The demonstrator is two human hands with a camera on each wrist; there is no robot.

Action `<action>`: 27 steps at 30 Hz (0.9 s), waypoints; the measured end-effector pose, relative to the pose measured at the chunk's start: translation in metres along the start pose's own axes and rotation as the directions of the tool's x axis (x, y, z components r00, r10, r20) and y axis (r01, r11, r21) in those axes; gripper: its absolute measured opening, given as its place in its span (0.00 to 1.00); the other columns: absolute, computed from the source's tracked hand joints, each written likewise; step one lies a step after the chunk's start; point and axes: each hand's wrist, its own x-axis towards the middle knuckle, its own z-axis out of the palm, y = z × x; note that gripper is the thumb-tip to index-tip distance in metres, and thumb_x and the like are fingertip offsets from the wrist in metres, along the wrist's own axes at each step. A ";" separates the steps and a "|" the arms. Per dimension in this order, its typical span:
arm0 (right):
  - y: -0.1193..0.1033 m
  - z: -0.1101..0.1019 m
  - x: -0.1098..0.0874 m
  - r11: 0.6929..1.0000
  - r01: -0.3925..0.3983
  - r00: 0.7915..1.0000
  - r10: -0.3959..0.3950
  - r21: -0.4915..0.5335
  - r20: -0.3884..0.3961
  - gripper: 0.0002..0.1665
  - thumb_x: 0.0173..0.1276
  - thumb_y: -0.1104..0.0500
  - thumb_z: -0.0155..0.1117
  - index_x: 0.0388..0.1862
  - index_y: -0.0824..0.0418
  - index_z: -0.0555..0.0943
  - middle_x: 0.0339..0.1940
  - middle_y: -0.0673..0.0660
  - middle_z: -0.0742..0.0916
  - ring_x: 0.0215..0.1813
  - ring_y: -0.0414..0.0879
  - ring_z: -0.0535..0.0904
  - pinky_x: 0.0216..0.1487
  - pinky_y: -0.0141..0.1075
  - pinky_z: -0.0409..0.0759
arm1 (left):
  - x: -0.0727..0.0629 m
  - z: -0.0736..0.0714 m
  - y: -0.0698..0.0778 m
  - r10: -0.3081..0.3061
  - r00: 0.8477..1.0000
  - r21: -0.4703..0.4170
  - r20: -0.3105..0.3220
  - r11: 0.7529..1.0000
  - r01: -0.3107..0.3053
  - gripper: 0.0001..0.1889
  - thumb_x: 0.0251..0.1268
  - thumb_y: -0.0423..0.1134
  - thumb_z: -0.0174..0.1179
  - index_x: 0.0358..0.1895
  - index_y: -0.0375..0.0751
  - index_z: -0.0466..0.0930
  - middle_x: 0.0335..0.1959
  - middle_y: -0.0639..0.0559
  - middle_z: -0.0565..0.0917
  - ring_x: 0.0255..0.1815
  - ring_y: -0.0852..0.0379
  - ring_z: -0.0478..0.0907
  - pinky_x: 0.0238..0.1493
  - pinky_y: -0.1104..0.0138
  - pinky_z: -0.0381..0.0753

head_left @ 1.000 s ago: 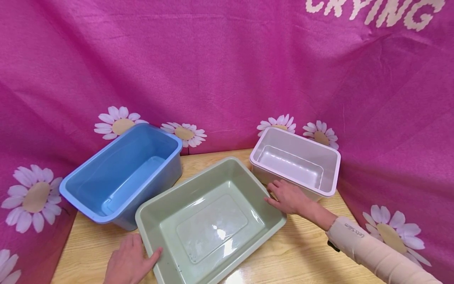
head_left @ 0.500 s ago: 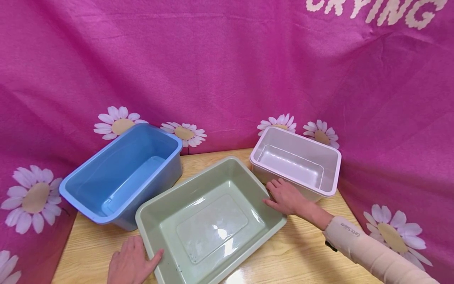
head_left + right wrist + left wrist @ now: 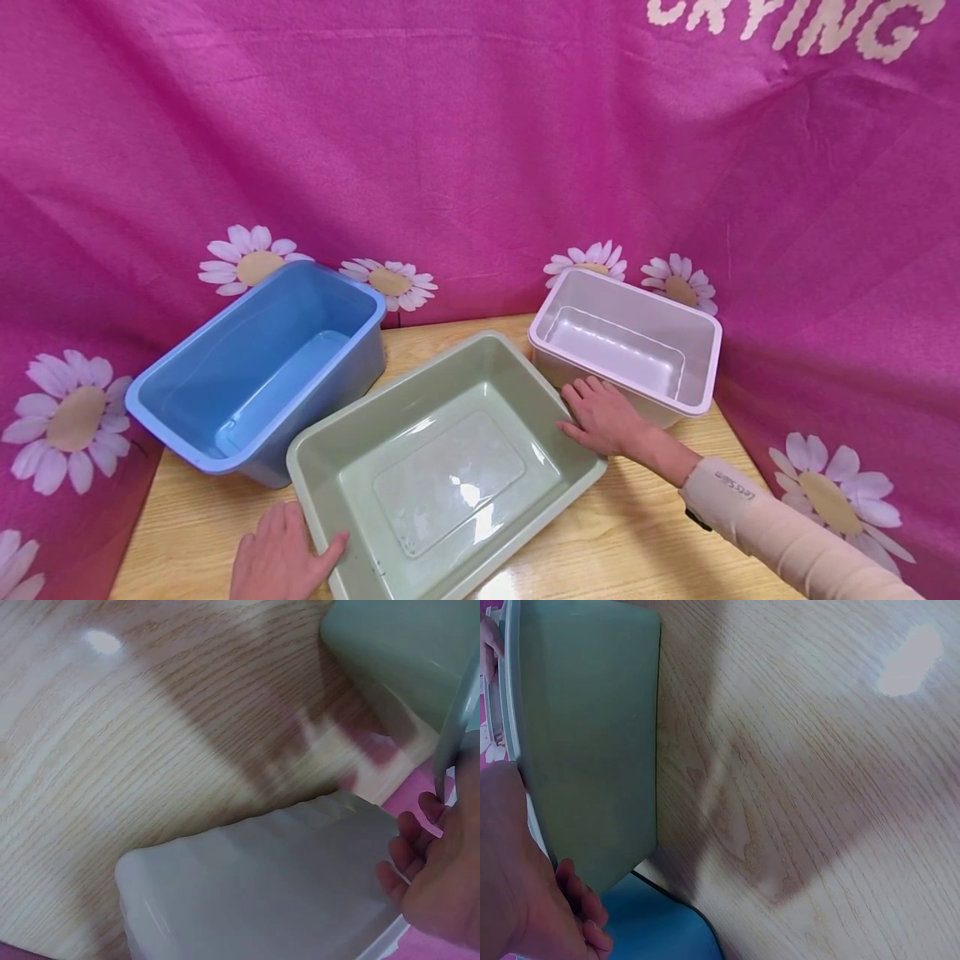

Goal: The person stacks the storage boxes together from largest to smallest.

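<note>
A shallow sage-green plastic basin (image 3: 450, 462) stands at an angle in the middle of the table, with glossy reflections on its bare floor. My left hand (image 3: 277, 554) holds its near left rim, thumb inside. In the left wrist view the curled fingers of the left hand (image 3: 525, 877) show under the lip, against the outer wall of the basin (image 3: 592, 735). On the opposite rim, my right hand (image 3: 603, 417) grips with the thumb over the edge. The right wrist view shows the right hand (image 3: 450, 877) with fingers bent beneath that rim.
A deep blue bin (image 3: 247, 367) stands close behind the basin on the left. A pale lilac bin (image 3: 622, 342) sits at the back right, right beside my right hand. Pink cloth (image 3: 465, 167) with daisies walls in the wooden table (image 3: 637, 533).
Both hands have shifted only slightly along the rim. The right forearm has moved a little left. The basin and both bins stay in place.
</note>
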 end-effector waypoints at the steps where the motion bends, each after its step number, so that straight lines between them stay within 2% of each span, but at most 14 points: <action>1: 0.000 0.001 0.000 1.000 0.007 1.000 -0.007 -0.009 -0.006 0.25 0.64 0.45 0.67 0.43 0.64 0.73 0.35 0.58 0.77 0.39 0.56 0.72 0.42 0.48 0.72 | 0.000 0.000 0.000 -0.001 1.000 -0.004 0.006 1.000 0.001 0.33 0.52 0.64 0.67 0.31 0.34 0.67 0.25 0.47 0.65 0.28 0.48 0.67 0.26 0.56 0.66; 7: 0.004 0.005 0.000 0.996 0.064 0.997 -0.066 -0.064 -0.027 0.25 0.65 0.43 0.64 0.42 0.64 0.73 0.35 0.58 0.76 0.38 0.56 0.72 0.40 0.47 0.70 | 0.001 0.000 -0.002 0.025 1.000 -0.023 -0.005 0.999 -0.025 0.30 0.51 0.59 0.68 0.30 0.35 0.65 0.25 0.47 0.65 0.27 0.48 0.67 0.25 0.56 0.66; 13: 0.006 0.006 0.002 0.989 0.099 0.995 -0.101 -0.112 -0.013 0.25 0.65 0.42 0.61 0.41 0.64 0.71 0.33 0.57 0.75 0.38 0.56 0.71 0.40 0.46 0.68 | 0.000 0.004 -0.003 0.059 0.995 -0.030 -0.080 0.998 -0.061 0.26 0.49 0.55 0.68 0.27 0.37 0.64 0.24 0.48 0.65 0.25 0.48 0.67 0.24 0.56 0.65; 19: 0.005 0.004 0.000 0.987 0.125 0.991 -0.128 -0.106 -0.030 0.23 0.65 0.45 0.61 0.37 0.64 0.70 0.29 0.55 0.71 0.34 0.55 0.69 0.37 0.45 0.66 | 0.000 0.007 -0.004 0.092 0.986 -0.029 -0.142 0.995 -0.097 0.24 0.49 0.53 0.68 0.28 0.38 0.65 0.24 0.48 0.65 0.26 0.47 0.67 0.25 0.56 0.65; 22: 0.004 0.003 -0.001 0.988 0.123 0.992 -0.126 -0.094 -0.028 0.22 0.64 0.45 0.61 0.35 0.63 0.69 0.28 0.54 0.70 0.33 0.54 0.68 0.36 0.44 0.66 | 0.001 0.007 -0.005 0.092 0.987 -0.031 -0.135 0.995 -0.097 0.24 0.50 0.53 0.67 0.28 0.37 0.66 0.24 0.48 0.66 0.26 0.47 0.67 0.25 0.56 0.64; 27: 0.002 0.001 -0.003 0.992 0.105 0.994 -0.106 -0.075 -0.018 0.21 0.64 0.46 0.62 0.35 0.63 0.69 0.28 0.54 0.69 0.33 0.54 0.67 0.37 0.44 0.65 | 0.002 0.005 -0.005 0.077 0.994 -0.037 -0.080 0.996 -0.080 0.23 0.54 0.53 0.64 0.29 0.37 0.65 0.24 0.48 0.65 0.26 0.49 0.66 0.27 0.57 0.64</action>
